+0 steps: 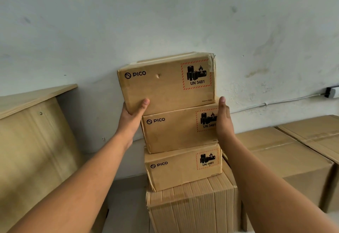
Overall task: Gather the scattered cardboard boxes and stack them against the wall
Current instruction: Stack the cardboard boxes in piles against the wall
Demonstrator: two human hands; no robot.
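A pale wooden cabinet [34, 141] stands at left against the scuffed white wall [165, 12]. The left hand [134, 112] grips the top box [167, 82] of a three-box stack by its lower corner; the right hand [222, 121] presses flat against the stack's side. Large cartons [286, 152] sit at right.

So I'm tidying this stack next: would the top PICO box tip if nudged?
Probably. The top PICO box sits tilted, overhanging leftward. The left hand props its corner. Its cardboard looks stiff.
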